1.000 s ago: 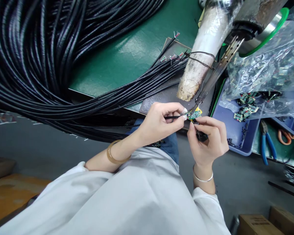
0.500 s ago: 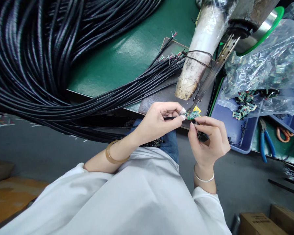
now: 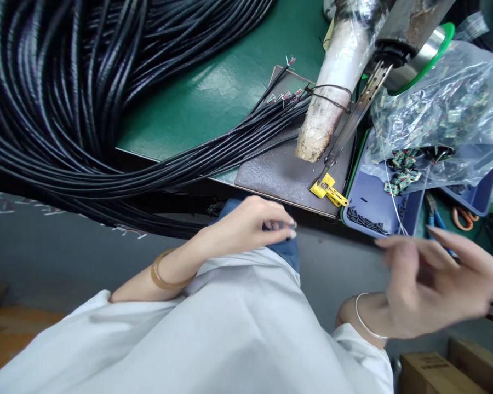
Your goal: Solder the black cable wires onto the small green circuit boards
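My left hand (image 3: 257,224) is over my lap below the table edge. Its fingers are curled with thumb and index apart, and I see nothing held between them. Motion blurs my right hand (image 3: 439,279), below and right of the blue parts tray (image 3: 417,219). A thin pale strand, like solder wire (image 3: 393,200), runs down to it; whether the fingers grip it is unclear. The soldering iron (image 3: 345,134) points down at a yellow clip-like piece (image 3: 327,190) on the grey board (image 3: 271,169). The circuit board from the earlier view is not visible.
Thick bundles of black cable (image 3: 156,175) cross the green table (image 3: 205,104), stripped ends on the board. A white wrapped tube (image 3: 326,104) hangs beside the iron. Further right are a wire spool (image 3: 425,60), bagged circuit boards (image 3: 447,109), blue-handled pliers (image 3: 437,219) and orange-handled scissors (image 3: 462,219).
Both hands have come apart. The left moved down and left, away from the circuit board and cable end it pinched. The right swung right and down past the tray; the yellow piece is now uncovered.
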{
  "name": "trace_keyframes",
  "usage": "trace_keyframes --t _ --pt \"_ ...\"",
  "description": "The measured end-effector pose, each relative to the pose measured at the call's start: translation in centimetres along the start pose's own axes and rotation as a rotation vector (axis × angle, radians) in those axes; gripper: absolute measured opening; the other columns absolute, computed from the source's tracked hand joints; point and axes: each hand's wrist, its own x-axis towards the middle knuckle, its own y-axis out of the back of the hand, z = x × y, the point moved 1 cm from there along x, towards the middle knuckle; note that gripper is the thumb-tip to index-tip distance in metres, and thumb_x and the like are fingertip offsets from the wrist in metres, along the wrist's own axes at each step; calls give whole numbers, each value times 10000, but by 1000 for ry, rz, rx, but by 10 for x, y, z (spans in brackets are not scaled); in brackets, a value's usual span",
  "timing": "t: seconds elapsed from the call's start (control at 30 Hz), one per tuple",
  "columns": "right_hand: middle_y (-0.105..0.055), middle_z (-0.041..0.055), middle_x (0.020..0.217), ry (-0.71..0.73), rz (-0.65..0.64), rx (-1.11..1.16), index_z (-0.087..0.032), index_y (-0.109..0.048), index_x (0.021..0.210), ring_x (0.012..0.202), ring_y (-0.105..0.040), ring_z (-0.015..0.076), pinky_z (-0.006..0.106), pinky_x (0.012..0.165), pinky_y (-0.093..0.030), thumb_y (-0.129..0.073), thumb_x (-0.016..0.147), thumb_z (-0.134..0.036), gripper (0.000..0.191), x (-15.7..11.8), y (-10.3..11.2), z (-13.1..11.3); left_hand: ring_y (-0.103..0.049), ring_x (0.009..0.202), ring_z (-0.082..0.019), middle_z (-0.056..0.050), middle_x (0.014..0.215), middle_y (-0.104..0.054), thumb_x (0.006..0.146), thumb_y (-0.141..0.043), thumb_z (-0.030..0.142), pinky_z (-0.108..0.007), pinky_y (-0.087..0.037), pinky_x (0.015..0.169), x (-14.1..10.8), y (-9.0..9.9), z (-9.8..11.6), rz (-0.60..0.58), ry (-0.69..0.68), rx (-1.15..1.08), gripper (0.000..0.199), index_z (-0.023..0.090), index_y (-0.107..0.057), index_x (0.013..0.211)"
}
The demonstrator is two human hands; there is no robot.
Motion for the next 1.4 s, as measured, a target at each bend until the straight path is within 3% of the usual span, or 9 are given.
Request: trace_keyframes --t 0.13,0.3,0.43,0.67,0.8,0.9,1.07,1.3,1.4 --pt "-755 15 810 30 -139 -397 -245 -628 973 743 -750 227 332 682 -504 -633 915 -371 139 36 -22 37 -676 910 -219 -92 961 -754 923 -621 225 -351 -506 873 15 29 -8 586 -47 378 148 147 -746 941" --pt "-740 50 857 270 -131 -540 -228 -632 794 794 -679 208 315 672 -409 -669 859 -334 129 85 -36 106 -643 966 -320 -163 982 -701 934 -469 149 -427 -490 801 40 42 -21 485 76 811 279 108 -729 1024" --pt "-722 51 857 341 -157 -537 -229 -622 772 803 -645 201 314 659 -378 -662 855 -284 107 101 -40 120 -646 818 -271 -123 855 -673 892 -464 125 -371 -465 715 29 40 -29 438 55 783 260 121 -723 912" --pt "-707 22 683 262 -70 -387 -226 -626 733 535 -633 139 275 551 -436 -739 798 -290 145 105 -41 116 -472 507 -93 54 605 -545 775 -635 155 -226 -375 526 -20 47 -32 680 149 -165 111 204 -603 869" --pt "-755 78 778 101 97 -7 -206 -608 746 565 -734 194 246 489 -529 -789 767 -306 208 94 -41 85 -439 479 -64 71 548 -521 765 -707 187 -191 -359 496 -26 36 -3 123 161 -570 136 166 -629 875" --pt "-772 83 833 52 100 332 -194 -618 758 680 -771 219 291 637 -632 -832 734 -232 219 74 -40 38 -466 506 -58 46 592 -553 786 -709 202 -181 -367 496 -14 20 18 -84 193 -674 170 129 -704 940" --pt "-767 43 857 9 -35 662 -187 -600 770 730 -740 158 280 643 -621 -797 774 -196 197 42 -47 -12 -526 537 -62 27 616 -587 762 -716 171 -171 -426 523 14 -8 22 155 212 -782 121 111 -688 863" --pt "-710 -14 787 -1 68 628 -198 -601 752 730 -699 127 248 633 -589 -768 776 -140 179 18 -73 -12 -628 631 -98 -23 722 -701 808 -725 230 -202 -521 627 28 -26 15 404 108 -661 107 128 -716 839" --pt "-712 -15 799 32 134 519 -205 -633 770 742 -710 143 284 648 -611 -765 789 -139 149 10 -82 -17 -607 559 -89 -8 633 -674 847 -698 251 -194 -501 577 28 -25 16 401 129 -662 126 128 -689 820"
